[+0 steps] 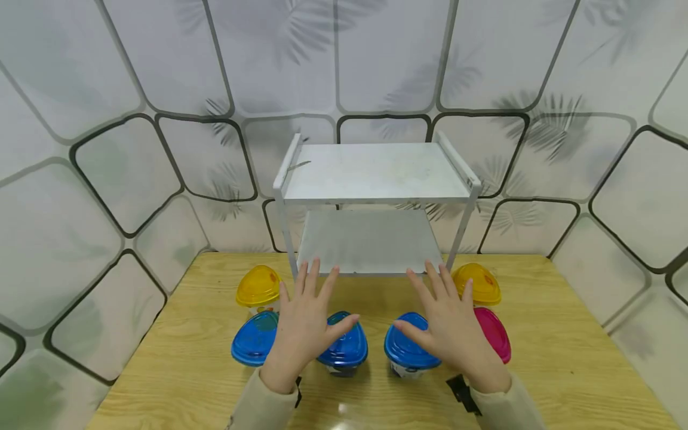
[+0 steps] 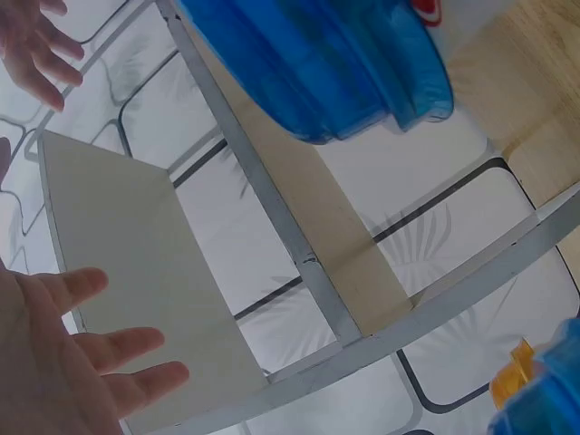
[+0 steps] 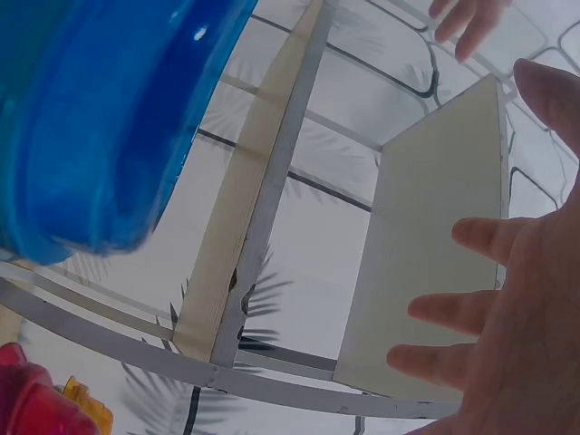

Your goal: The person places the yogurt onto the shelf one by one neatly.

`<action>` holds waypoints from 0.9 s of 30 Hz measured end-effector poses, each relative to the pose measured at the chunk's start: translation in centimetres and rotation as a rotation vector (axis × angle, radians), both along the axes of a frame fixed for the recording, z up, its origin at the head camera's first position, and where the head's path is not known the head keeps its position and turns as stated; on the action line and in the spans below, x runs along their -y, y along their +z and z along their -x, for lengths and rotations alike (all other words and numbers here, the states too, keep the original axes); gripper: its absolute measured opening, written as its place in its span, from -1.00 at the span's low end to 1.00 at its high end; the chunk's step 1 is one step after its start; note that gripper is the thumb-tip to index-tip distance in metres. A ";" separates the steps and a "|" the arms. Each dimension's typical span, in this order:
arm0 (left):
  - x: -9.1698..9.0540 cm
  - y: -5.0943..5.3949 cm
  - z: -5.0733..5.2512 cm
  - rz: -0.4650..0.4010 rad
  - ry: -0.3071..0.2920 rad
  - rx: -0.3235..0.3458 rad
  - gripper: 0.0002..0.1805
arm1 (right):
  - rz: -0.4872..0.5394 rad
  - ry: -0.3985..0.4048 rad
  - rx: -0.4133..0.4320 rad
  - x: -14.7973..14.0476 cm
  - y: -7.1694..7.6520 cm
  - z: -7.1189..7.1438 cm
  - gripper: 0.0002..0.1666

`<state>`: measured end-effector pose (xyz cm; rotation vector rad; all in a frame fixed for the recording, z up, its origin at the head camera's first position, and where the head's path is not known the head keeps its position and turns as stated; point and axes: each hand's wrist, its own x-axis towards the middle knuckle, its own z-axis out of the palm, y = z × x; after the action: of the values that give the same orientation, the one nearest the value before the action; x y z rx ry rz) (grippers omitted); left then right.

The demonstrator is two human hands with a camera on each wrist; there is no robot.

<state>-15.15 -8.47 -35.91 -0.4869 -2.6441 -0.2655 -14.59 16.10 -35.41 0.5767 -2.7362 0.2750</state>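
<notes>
Both hands are held out over the tabletop, palms down and fingers spread, with nothing in them. My left hand [image 1: 306,325] is between a blue-lidded tub [image 1: 251,341] and a second blue-lidded tub [image 1: 348,347], partly covering both from the head camera. On the other side, my right hand [image 1: 451,325] overlaps a third blue-lidded tub [image 1: 405,347] and a pink-lidded tub [image 1: 494,335]. Behind these are yellow-lidded tubs, one at left [image 1: 258,286] and one at right [image 1: 478,283]. Straight fingers [image 2: 127,349] also show in the left wrist view, apart from any tub.
A white two-tier rack [image 1: 376,173] stands at the back of the wooden table [image 1: 177,352]; its lower shelf [image 1: 371,242] lies just beyond the fingertips. Patterned wall covering [image 1: 387,54] encloses the back and sides.
</notes>
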 end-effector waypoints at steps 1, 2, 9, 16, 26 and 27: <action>0.0 0.0 0.0 -0.001 0.000 -0.006 -0.11 | 0.002 0.000 0.000 0.0 0.0 0.0 -0.03; 0.0 0.0 0.0 -0.002 0.000 -0.012 -0.12 | 0.004 0.000 0.001 0.0 0.1 0.0 -0.04; 0.0 0.0 0.0 0.001 -0.021 -0.037 -0.14 | 0.017 -0.001 -0.006 -0.1 0.1 -0.1 -0.07; 0.2 -0.1 0.0 -0.028 -0.048 -0.052 -0.18 | 0.059 0.018 -0.065 0.0 0.0 0.0 -0.14; 0.2 -0.3 0.0 -0.052 -0.066 -0.103 -0.26 | 0.097 0.057 -0.168 0.0 -0.4 0.2 -0.21; 0.2 -0.3 0.0 -0.052 -0.066 -0.110 -0.27 | 0.104 0.065 -0.186 0.0 -0.5 0.2 -0.22</action>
<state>-15.15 -8.71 -36.20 -0.5566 -2.5108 -0.3177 -14.80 16.08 -35.90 0.6298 -2.5119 0.3585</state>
